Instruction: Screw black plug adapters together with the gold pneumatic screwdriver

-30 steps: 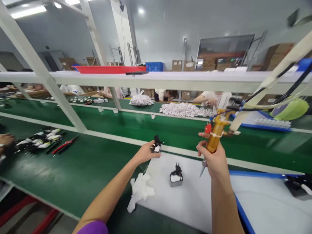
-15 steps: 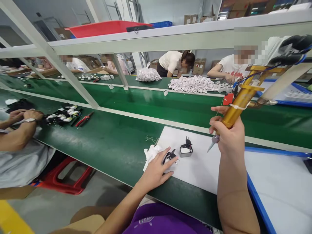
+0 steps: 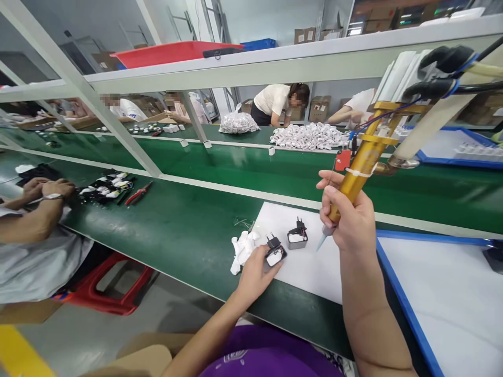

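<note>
My left hand (image 3: 257, 269) is closed around the sides of a small black plug adapter housing (image 3: 276, 257), thumb on one side and fingers on the other. White material shows in its opening, and its two-pin plug part stands at the back. A second plug adapter housing (image 3: 297, 239) like it rests on the white sheet (image 3: 320, 277), touched by neither hand. My right hand (image 3: 351, 214) grips a gold glue dispenser (image 3: 356, 175) with a pale tapered nozzle, tip pointing down just right of the second housing. A crumpled white cloth or glove (image 3: 242, 250) lies left of my left hand.
A blue-edged white tray (image 3: 436, 283) is at the right. Red-handled pliers (image 3: 137, 194) and a pile of black and white parts (image 3: 108, 187) lie to the left by a co-worker's hands (image 3: 49, 189). White parts (image 3: 310, 136) are heaped across the green conveyor (image 3: 236, 167).
My left hand has closed on the near housing, now turned upright with its opening showing. My right hand has brought the dispenser left, its nozzle nearer the housings.
</note>
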`<state>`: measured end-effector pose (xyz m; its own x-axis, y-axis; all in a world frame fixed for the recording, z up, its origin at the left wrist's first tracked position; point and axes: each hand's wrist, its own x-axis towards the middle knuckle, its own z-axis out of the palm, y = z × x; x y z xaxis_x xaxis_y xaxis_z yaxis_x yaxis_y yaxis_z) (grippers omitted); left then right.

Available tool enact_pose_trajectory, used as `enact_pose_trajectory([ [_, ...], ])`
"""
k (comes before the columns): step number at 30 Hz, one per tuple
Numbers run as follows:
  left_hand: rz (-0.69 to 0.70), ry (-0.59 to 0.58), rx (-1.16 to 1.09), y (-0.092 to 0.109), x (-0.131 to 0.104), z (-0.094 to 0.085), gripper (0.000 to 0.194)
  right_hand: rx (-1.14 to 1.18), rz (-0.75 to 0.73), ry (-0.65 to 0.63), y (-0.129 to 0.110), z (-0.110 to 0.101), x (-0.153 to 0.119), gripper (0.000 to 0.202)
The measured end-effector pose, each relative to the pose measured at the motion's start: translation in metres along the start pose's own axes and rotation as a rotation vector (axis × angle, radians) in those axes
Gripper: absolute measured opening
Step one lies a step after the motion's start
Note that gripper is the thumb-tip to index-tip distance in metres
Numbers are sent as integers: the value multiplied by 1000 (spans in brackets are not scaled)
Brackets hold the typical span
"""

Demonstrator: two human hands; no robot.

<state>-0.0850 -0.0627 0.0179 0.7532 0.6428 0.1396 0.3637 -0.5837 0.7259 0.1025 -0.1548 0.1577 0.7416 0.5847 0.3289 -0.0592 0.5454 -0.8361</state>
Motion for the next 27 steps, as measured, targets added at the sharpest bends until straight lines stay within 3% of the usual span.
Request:
enact_pose_trajectory([
  [7,76,-102,-35,47,4,2,33,11,-2,-104,0,7,-9,25],
  [11,136,-114,-122,63,10,0,35,-2,8,-119,1,6,-9,21],
  [27,117,-85,-134,78,12,-10,37,-51,37,-84,2,4,-6,29],
])
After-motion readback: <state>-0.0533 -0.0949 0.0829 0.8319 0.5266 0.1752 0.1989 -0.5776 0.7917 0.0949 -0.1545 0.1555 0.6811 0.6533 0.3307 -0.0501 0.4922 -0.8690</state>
